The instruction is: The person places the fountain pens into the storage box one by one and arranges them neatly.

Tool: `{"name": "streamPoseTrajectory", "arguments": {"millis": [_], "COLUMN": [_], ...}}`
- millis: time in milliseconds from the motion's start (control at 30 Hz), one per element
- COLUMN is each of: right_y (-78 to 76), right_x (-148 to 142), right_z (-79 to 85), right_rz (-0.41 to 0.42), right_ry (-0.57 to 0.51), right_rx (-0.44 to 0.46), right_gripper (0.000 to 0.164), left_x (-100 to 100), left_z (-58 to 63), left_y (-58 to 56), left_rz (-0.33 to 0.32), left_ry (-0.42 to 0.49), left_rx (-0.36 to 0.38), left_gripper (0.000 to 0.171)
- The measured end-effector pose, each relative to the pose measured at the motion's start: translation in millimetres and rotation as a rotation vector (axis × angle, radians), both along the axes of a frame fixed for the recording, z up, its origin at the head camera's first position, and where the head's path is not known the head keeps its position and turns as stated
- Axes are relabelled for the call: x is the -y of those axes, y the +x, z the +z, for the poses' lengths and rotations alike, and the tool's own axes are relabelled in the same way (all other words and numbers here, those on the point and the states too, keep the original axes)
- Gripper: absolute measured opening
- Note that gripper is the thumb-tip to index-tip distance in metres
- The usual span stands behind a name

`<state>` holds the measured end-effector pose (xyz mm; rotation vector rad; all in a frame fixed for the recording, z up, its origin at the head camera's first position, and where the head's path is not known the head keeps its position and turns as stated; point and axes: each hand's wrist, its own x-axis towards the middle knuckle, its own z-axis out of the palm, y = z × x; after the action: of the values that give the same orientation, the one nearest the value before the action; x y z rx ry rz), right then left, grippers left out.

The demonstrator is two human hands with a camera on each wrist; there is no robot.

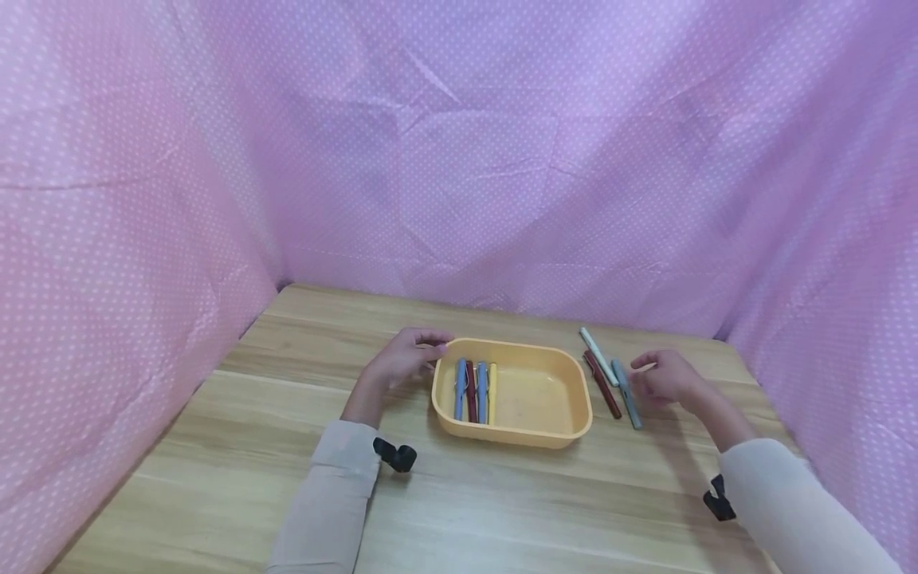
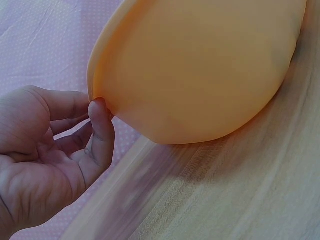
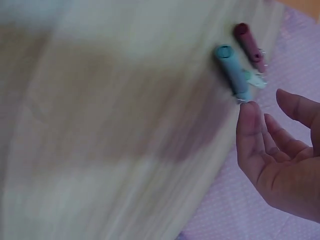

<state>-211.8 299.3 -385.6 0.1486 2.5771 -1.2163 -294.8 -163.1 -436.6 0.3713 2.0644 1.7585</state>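
A yellow-orange plastic tray (image 1: 545,399) with rounded corners sits on the table. At its left end, my left hand (image 1: 407,356) pinches the rim (image 2: 92,75) between thumb and fingers. Inside lie two blue pens (image 1: 460,391), a dark red pen (image 1: 471,392) and a yellow pen (image 1: 492,395), side by side at the left. My right hand (image 1: 667,376) is just right of a grey-teal pen (image 1: 627,395), thumb and fingers apart, a fingertip close to the clip end in the right wrist view. Another dark red pen (image 1: 602,385) and a pale green pen (image 1: 598,355) lie beside it.
The wood-grain table (image 1: 502,510) holds everything. Pink dotted cloth (image 1: 473,183) hangs along its back and sides. Black wrist mounts (image 1: 396,455) sit at both sleeves.
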Motion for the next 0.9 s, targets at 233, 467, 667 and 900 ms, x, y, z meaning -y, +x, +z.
{"name": "streamPoseTrajectory", "arguments": {"millis": [233, 467, 667, 900], "right_y": [8.1, 13.7, 16.7, 16.7], "right_x": [1, 9, 11, 11], "right_z": [-9.4, -14.9, -23.5, -31.0], "right_rz": [-0.014, -0.017, -0.017, -0.022], "right_ry": [0.042, 0.110, 0.191, 0.227], "right_rx": [0.036, 0.040, 0.006, -0.035], "right_gripper": [0.053, 0.064, 0.070, 0.066], "left_x": [0, -1, -2, -1], "left_z": [1.7, 2.5, 0.9, -0.9], "left_y": [2.3, 3.0, 3.4, 3.8], "left_rz": [0.010, 0.020, 0.020, 0.026], "left_ry": [-0.013, -0.018, -0.015, -0.010], "left_rx": [-0.008, 0.007, 0.002, -0.003], "left_gripper": [0.031, 0.030, 0.030, 0.030]}}
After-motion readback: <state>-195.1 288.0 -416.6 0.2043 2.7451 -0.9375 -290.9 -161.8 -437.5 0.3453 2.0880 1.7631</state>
